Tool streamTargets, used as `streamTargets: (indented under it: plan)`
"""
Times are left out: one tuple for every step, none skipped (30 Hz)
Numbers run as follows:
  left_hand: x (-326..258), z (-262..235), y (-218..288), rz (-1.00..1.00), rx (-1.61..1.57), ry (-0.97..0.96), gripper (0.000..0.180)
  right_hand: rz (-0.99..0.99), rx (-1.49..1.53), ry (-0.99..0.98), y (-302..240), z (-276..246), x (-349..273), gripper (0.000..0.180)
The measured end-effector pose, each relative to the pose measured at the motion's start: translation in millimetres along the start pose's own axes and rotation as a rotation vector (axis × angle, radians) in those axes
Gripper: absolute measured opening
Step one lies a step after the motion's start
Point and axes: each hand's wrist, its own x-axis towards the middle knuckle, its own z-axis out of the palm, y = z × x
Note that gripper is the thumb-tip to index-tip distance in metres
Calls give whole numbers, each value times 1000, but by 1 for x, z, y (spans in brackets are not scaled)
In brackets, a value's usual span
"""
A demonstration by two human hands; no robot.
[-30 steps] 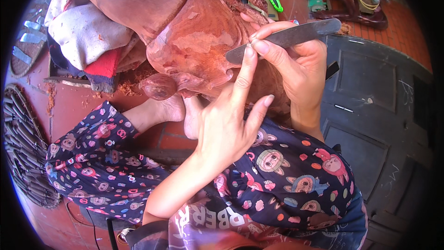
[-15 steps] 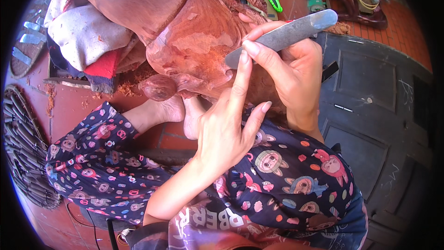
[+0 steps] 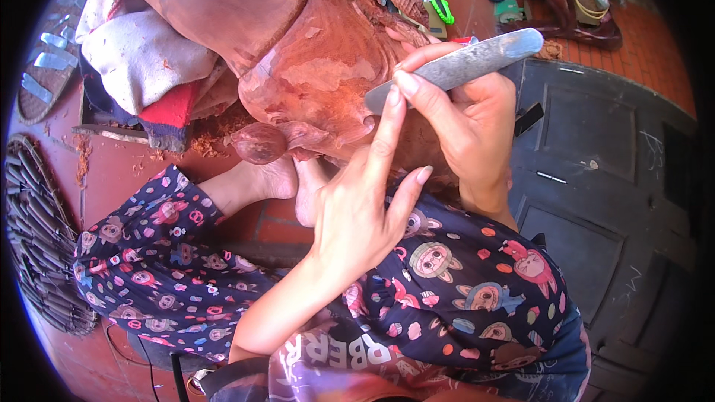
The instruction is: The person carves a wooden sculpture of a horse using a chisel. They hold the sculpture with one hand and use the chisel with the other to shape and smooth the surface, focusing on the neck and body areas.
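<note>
My right hand (image 3: 477, 115) pinches a long, flat grey metal scraper blade (image 3: 477, 62) between thumb and fingers. The blade slants, its rounded outer end up at the right. Its lower end lies at the surface of a reddish-brown wood carving (image 3: 320, 52); whether the edge touches the wood is hard to tell. My left hand (image 3: 354, 212) has its index finger stretched out, the tip against the blade near that lower end. Its thumb stands apart, and the other fingers are mostly hidden beneath the hand.
Left of the carving lie bundled cloths (image 3: 145, 56) and wood shavings (image 3: 208, 143). Rows of dark narrow tools (image 3: 48, 238) sit at the far left, below pale blue-grey blades (image 3: 53, 59). A dark panelled cabinet (image 3: 588, 179) stands at right. My bare feet (image 3: 272, 179) are by the carving's base.
The scraper blade's outer end has dipped slightly, with my right hand tilting along. My left index finger stays on the blade. The carving sits marginally lower in the picture.
</note>
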Motion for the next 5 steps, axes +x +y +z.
streamTargets:
  plan:
    - [2,3,0,-13,-18,-7,85,25,9,17,-4,-2,0,7]
    - [2,3,-1,14,10,4,85,115,-9,-16,-11,-4,-2,8]
    - [1,3,-2,40,41,14,86,101,-22,-35,-11,-3,-3,8]
    - [-3,-1,-1,40,38,12,86,86,-36,-53,-11,-3,-3,8]
    - [-2,1,-2,42,31,14,86,76,-60,-73,-10,-3,-3,8]
